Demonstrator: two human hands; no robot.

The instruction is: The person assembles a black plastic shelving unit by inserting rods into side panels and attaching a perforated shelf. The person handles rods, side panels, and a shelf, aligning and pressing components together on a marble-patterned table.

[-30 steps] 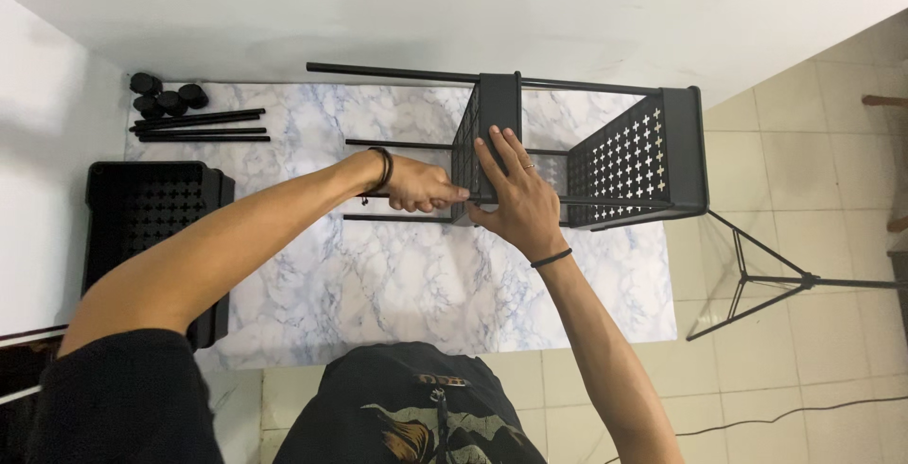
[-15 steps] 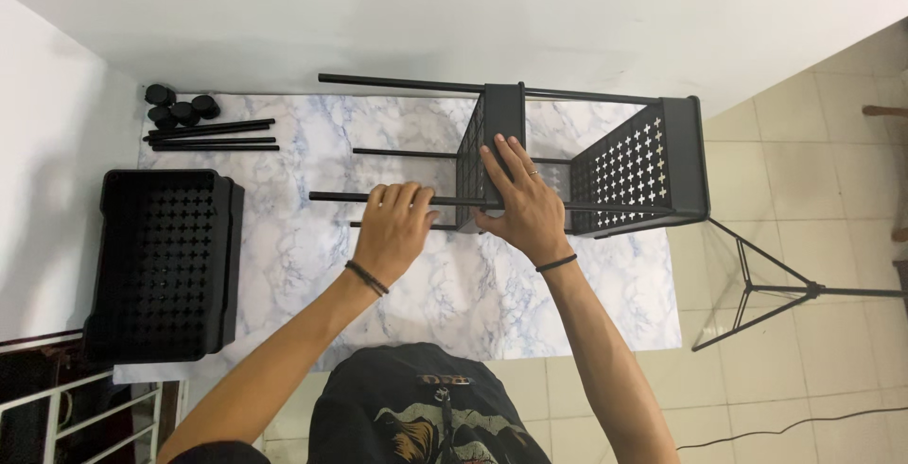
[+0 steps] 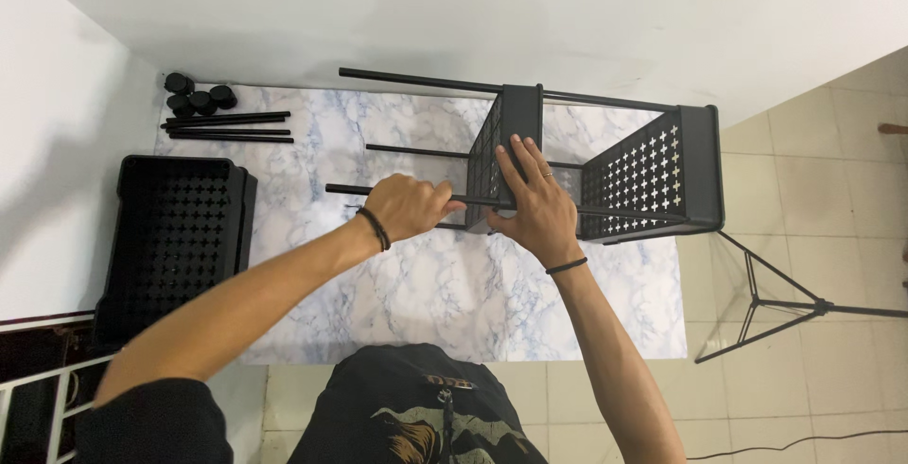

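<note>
A partly assembled black metal rack (image 3: pixel 586 171) is laid on its side on the marble-patterned table (image 3: pixel 397 284), toward the right. The left hand (image 3: pixel 409 207) is clenched around a black pole (image 3: pixel 350 190) that runs through the rack's middle perforated basket (image 3: pixel 501 157). The right hand (image 3: pixel 532 204) is pressed flat, fingers spread, against the near face of that basket, grasping nothing. A second perforated basket (image 3: pixel 653 175) is fitted further right on the poles. A loose third basket (image 3: pixel 175 242) is seen at the left table edge, with spare poles (image 3: pixel 227 126) and black casters (image 3: pixel 194 95) at the far left corner. A tripod (image 3: pixel 785 303) stands on the tiled floor to the right. The step in hand is judged to be seating the pole in the middle basket; steady bracing and straight alignment are called for next.
</note>
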